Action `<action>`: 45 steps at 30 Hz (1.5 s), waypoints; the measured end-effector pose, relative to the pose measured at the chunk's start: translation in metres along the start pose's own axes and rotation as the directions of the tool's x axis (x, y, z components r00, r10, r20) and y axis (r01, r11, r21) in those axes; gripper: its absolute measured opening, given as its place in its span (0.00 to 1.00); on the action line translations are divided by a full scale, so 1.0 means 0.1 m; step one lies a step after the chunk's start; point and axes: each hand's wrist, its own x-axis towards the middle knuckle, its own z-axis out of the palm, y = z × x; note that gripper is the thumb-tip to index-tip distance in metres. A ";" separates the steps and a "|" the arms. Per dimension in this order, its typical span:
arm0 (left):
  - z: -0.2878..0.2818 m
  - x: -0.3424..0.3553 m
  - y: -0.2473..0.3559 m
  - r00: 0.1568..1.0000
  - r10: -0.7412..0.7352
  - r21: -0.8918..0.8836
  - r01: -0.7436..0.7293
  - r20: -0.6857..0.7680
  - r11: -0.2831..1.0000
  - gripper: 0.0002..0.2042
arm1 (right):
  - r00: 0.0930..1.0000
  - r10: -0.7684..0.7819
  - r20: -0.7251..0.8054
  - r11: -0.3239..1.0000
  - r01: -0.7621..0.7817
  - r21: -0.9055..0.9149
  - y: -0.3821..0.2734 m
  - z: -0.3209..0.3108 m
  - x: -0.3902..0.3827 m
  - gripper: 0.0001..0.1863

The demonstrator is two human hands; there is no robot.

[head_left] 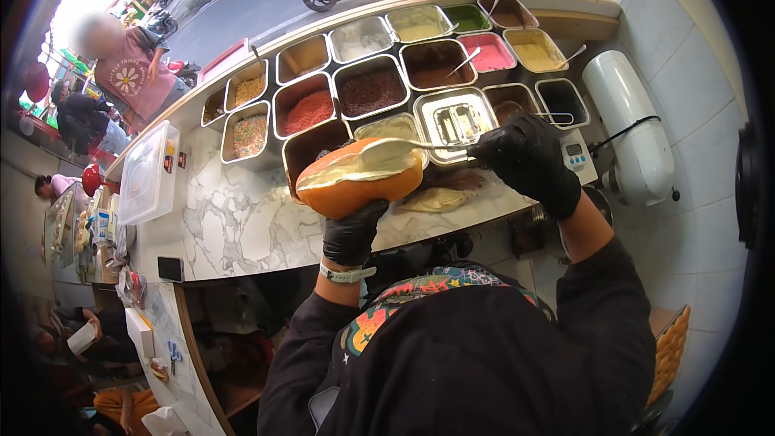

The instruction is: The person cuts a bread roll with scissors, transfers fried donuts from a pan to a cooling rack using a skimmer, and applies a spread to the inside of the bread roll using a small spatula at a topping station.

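My left hand (355,232), in a black glove, grips a large orange-brown bread loaf (363,192) from below, above the counter. Pale cream (331,173) covers part of the loaf's upper side. My black-gloved right hand (529,160) is closed on the handle of a metal spoon (436,145). The spoon's bowl rests against the creamy top of the loaf. Just beyond the spoon stands a metal tub (486,113) with white cream smeared inside. Under and right of the loaf, a pale yellowish patch or piece (438,199) lies on the counter; its kind is unclear.
Metal tubs of toppings line the marble-patterned counter (234,230), several with spoons. At left are a clear plastic box (148,173) and a phone (170,269). A small scale (575,153) and a white mixer (634,129) stand right. A person (133,73) stands beyond the counter.
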 end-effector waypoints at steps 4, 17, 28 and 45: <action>-0.08 0.06 0.32 0.842 -0.463 -0.925 0.363 0.276 0.110 0.35 | 0.996 0.023 0.084 0.997 -0.030 0.077 -0.02 0.00 0.02 0.12; -0.05 0.09 0.17 0.983 -0.184 -0.738 0.141 0.023 0.660 0.40 | 0.798 0.533 0.281 0.597 -0.590 0.544 -0.04 -0.12 0.20 0.07; 0.21 0.30 -0.32 0.984 0.143 -0.033 -0.147 -0.107 0.989 0.38 | 0.427 0.423 0.799 0.331 -0.894 0.303 0.20 -0.09 0.41 0.17; -0.05 0.19 -0.02 0.997 -0.001 -0.049 -0.003 -0.079 0.999 0.32 | 0.353 0.667 0.656 0.271 -0.935 0.227 0.48 -0.22 0.29 0.17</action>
